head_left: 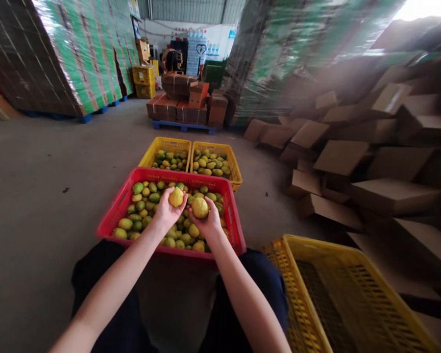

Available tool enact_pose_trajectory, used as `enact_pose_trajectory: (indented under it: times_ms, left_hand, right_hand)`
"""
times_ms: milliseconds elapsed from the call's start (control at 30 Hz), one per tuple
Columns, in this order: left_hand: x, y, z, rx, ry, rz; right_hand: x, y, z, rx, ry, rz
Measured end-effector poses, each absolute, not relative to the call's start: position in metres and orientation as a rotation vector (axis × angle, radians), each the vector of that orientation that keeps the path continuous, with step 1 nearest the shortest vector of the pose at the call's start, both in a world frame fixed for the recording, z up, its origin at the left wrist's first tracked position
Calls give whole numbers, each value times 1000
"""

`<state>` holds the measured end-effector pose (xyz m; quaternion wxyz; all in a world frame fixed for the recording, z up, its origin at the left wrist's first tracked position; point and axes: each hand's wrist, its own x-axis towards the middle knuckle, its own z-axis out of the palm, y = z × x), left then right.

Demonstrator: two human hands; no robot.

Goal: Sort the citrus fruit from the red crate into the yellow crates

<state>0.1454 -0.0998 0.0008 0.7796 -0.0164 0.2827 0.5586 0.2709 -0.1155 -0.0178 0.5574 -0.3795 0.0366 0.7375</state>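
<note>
My left hand [166, 212] is closed around a yellow lemon [176, 197], its top side showing between thumb and fingers. Close beside it, my right hand [210, 223] holds a second lemon [200, 208], rounder and a little paler. Both hands are above a red plastic crate [238, 228] between my knees. Many green and yellow lemons [135, 217] fill the crate, partly hidden by my hands and forearms.
Two yellow crates [236, 166] of lemons adjoin the red one's far side. Right of my knee stands another yellow crate [308, 242]. Cardboard boxes [341, 157] are heaped at right. Farther back are a blue pallet [183, 126] of cartons, wrapped stacks [84, 54] and a bent-over person [171, 58].
</note>
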Motion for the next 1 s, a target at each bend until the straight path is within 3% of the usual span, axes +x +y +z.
enact_pose_trajectory:
  times_ms: [300, 1000]
  left_hand:
    - [146, -101, -6, 145, 589, 988]
    - [150, -103, -4, 392, 659, 920]
  right_hand:
    - [276, -118, -8, -888, 57, 1737]
    - [285, -120, -9, -862, -97, 1809]
